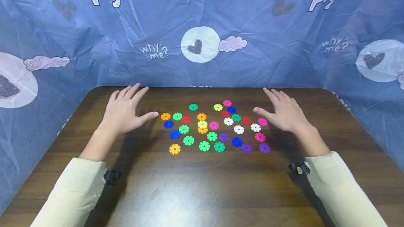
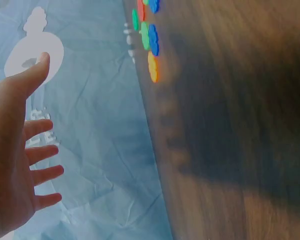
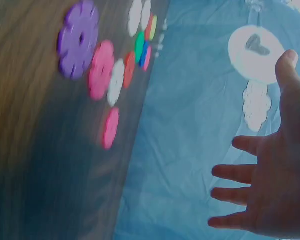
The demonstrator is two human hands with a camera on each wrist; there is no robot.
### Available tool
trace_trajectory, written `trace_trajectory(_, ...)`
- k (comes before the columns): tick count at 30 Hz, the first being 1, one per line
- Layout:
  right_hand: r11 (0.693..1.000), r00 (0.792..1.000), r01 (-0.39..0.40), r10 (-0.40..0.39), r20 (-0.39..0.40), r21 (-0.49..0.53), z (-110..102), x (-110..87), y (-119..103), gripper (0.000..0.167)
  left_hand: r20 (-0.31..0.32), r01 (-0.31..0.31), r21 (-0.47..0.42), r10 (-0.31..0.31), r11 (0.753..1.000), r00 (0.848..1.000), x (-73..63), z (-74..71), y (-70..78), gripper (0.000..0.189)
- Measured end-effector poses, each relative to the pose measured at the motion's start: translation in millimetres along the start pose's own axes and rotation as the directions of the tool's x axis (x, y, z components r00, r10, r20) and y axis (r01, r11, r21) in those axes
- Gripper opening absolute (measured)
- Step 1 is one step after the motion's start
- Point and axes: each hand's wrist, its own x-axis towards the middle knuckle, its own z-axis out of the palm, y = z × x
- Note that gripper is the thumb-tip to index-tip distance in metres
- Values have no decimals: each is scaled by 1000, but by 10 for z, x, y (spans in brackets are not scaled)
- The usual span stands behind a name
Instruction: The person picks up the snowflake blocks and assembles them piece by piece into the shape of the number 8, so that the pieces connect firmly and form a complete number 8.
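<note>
Several flat notched plastic discs in many colours lie scattered over the middle of the table. My left hand (image 1: pixel 123 113) is held above the table left of them, fingers spread, holding nothing. Its thumb tip appears near an orange disc (image 1: pixel 165 116) and a blue disc (image 1: pixel 168 124). On the other side, my right hand (image 1: pixel 285 113) is also spread and holds nothing, its thumb by a pink disc (image 1: pixel 262 122). A yellow disc (image 1: pixel 202 124) overlaps an orange disc (image 1: pixel 202 130) in the centre. In the right wrist view a purple disc (image 3: pixel 79 40) lies closest.
The brown wooden table (image 1: pixel 176 185) has rounded far corners. Behind it hangs a blue printed cloth (image 1: pixel 157 20) with hearts and clouds. Small black devices sit at the left cuff (image 1: pixel 112 177) and the right cuff (image 1: pixel 299 168).
</note>
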Motion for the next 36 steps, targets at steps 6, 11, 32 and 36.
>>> trace_trajectory(6,997,997,77,-77,-1,27,28,-49,-227,80,-48,-97,-25,96,995,994,3,20,153,80)
trace_trajectory(11,987,989,149,-150,16,64,119,-78,-399,73,-70,-182,-51,178,982,981,0,51,308,78)
trace_trajectory(32,930,923,350,-362,130,108,525,-206,-890,43,98,-415,-170,435,894,895,-122,435,981,44)
trace_trajectory(36,926,916,364,-376,139,103,559,-215,-980,34,175,-441,-188,472,878,864,-111,491,1107,42)
